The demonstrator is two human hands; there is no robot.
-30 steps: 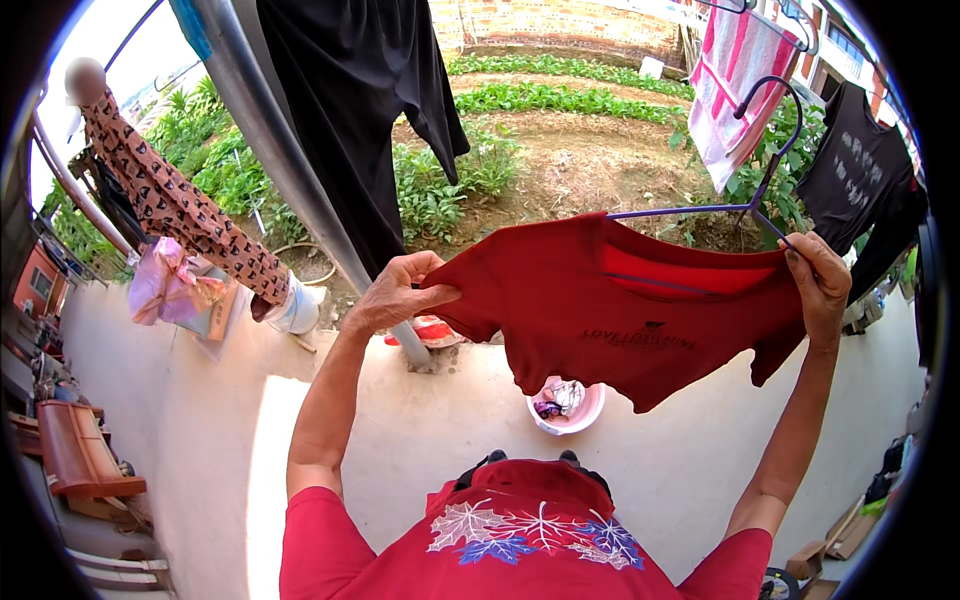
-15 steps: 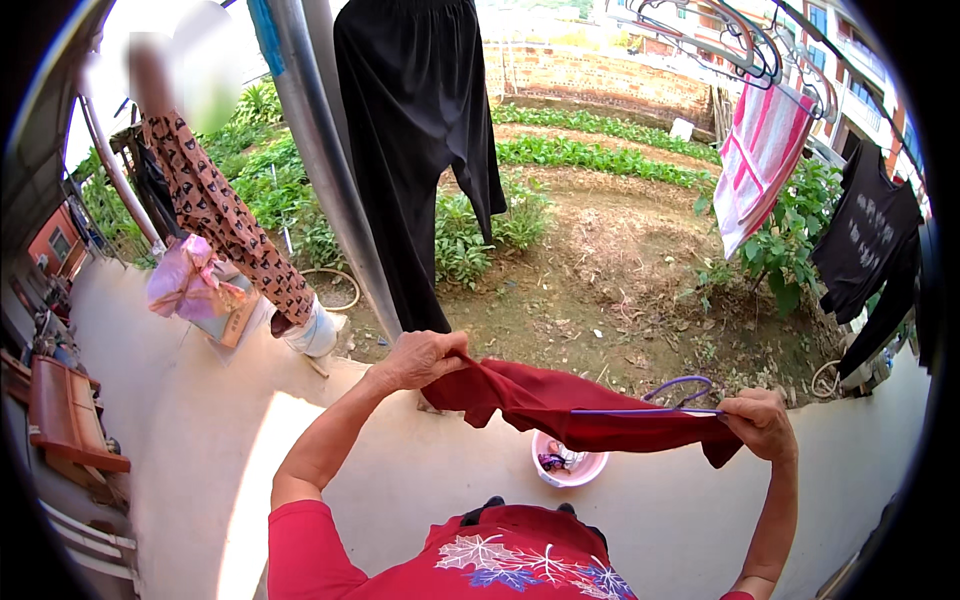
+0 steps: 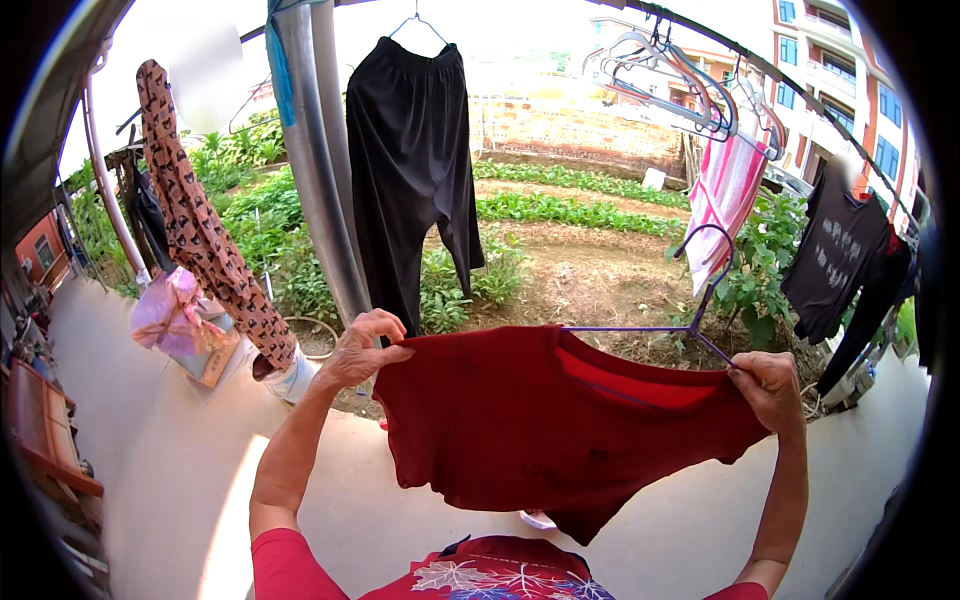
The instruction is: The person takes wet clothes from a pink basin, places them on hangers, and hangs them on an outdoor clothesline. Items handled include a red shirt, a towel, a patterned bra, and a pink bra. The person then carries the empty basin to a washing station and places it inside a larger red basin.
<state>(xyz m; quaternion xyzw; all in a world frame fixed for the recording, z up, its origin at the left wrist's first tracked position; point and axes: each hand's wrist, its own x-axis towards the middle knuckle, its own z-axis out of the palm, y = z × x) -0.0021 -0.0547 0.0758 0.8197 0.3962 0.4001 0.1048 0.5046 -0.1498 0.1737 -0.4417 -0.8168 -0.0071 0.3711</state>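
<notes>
A dark red shirt [image 3: 480,420] hangs spread out in front of me, its neckline facing up. My left hand [image 3: 362,350] pinches its left shoulder between thumb and fingers. A purple clothes hanger [image 3: 625,329] sits partly inside the neck opening, with its hook standing up toward the right. My right hand [image 3: 768,390] is closed on the right shoulder together with the hanger's right end. The lower part of the shirt hangs loose and covers most of a basin [image 3: 538,519] on the floor.
Black trousers [image 3: 412,170] hang beside a metal post [image 3: 325,170]. At the right hang several hangers [image 3: 665,85], a pink-and-white towel [image 3: 722,200] and a dark shirt [image 3: 835,250]. Patterned trousers [image 3: 205,230] hang at the left, near a pink bag [image 3: 178,315]. Garden rows lie beyond the concrete floor [image 3: 150,450].
The red shirt has gone from bunched and sideways to raised and spread open. The hanger's hook now points up. My view has tilted upward, hiding most of the basin.
</notes>
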